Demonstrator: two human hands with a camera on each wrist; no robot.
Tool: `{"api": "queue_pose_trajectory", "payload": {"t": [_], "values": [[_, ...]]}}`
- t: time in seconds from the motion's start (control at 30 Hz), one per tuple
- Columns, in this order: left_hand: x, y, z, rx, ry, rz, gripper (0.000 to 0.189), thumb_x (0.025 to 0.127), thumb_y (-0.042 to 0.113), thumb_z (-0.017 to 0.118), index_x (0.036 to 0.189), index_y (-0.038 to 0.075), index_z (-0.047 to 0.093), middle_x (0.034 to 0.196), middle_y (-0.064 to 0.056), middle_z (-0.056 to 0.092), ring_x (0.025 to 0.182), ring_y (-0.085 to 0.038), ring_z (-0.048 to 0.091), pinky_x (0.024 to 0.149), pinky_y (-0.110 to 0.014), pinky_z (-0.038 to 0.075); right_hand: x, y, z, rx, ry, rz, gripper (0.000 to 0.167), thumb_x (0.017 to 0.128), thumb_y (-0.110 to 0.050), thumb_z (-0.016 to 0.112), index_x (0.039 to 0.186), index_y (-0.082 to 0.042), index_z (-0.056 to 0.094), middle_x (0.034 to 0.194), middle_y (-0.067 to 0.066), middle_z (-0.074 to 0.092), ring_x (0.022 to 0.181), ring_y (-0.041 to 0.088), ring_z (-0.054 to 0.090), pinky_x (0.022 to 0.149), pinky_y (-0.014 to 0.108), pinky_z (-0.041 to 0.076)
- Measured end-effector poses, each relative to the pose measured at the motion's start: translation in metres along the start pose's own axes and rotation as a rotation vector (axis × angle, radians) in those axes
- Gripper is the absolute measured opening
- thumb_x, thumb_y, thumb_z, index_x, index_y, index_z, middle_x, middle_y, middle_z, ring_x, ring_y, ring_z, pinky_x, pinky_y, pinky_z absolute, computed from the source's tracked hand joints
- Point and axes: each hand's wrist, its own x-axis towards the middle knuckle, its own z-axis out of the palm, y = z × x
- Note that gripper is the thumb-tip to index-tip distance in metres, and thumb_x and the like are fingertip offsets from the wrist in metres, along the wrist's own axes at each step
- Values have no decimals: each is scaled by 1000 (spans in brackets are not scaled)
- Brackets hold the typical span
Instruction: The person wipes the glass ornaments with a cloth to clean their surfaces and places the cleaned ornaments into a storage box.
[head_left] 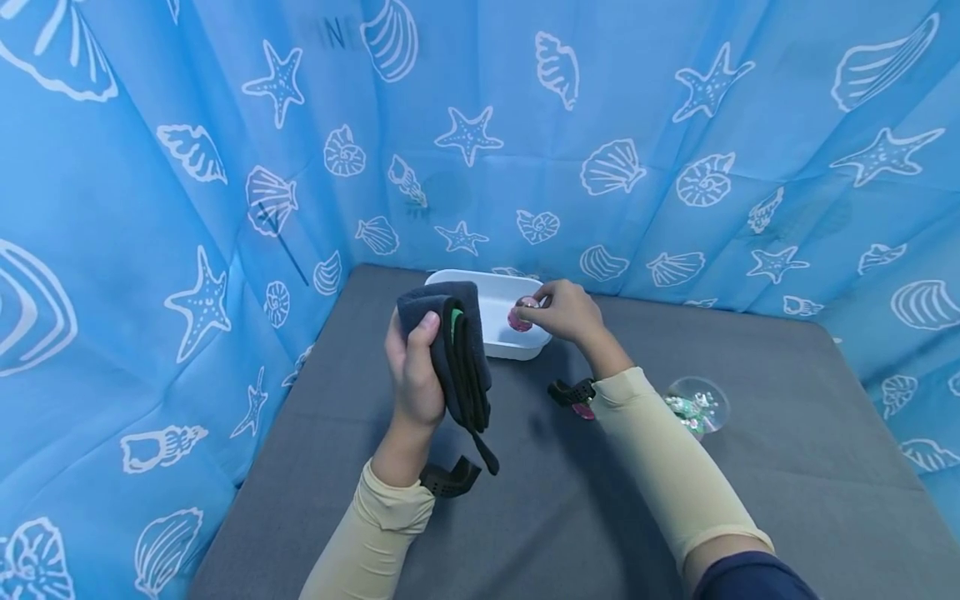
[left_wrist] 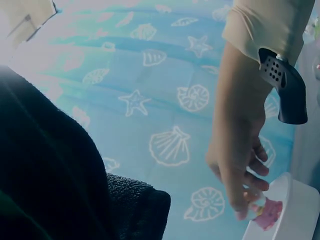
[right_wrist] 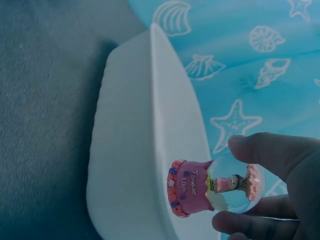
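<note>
My left hand (head_left: 417, 375) grips a folded dark grey towel (head_left: 468, 350), upright above the table, with a green patch between its folds and a thin loop hanging below. The left wrist view shows its fuzzy edge (left_wrist: 137, 202). My right hand (head_left: 572, 312) pinches a small snow globe (head_left: 519, 317) by its clear dome. In the right wrist view the globe (right_wrist: 192, 187) lies sideways, its pink base marked "Forever Love" and tiny figures inside. It is held over the white plastic tub (head_left: 517, 350), whose near wall (right_wrist: 125, 135) fills that view's middle.
A pink object (head_left: 582, 411) lies on the grey table (head_left: 510, 533), partly hidden by the right wrist strap. Right of the forearm sits a clear round piece (head_left: 708, 400) with shiny green and white bits. A blue shell-print curtain (head_left: 480, 200) closes off the back and sides.
</note>
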Motion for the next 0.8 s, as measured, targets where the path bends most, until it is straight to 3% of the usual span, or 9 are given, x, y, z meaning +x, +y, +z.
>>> {"api": "queue_pose_trajectory", "payload": {"t": [0.37, 0.6, 0.8], "values": [[1, -2, -2, 22, 4, 0, 12, 100, 20, 47, 107, 17, 57, 89, 3, 61, 70, -9, 62, 64, -22, 55, 16, 9, 9, -96, -33, 23, 49, 92, -52, 73, 117, -10, 77, 101, 8, 73, 84, 24, 62, 67, 37, 47], [2, -1, -3, 24, -1, 10, 13, 100, 20, 47, 108, 17, 57, 89, 3, 61, 71, -9, 62, 65, -23, 55, 23, 9, 17, -114, -42, 20, 44, 92, -55, 74, 103, -13, 77, 92, 6, 73, 81, 25, 63, 66, 38, 48], [3, -2, -4, 16, -13, 22, 12, 100, 19, 46, 106, 18, 57, 88, 2, 60, 70, -10, 62, 64, -23, 55, 26, 6, 23, -144, -22, -2, 47, 91, -58, 74, 99, -12, 77, 85, 5, 72, 76, 25, 62, 64, 37, 45]]}}
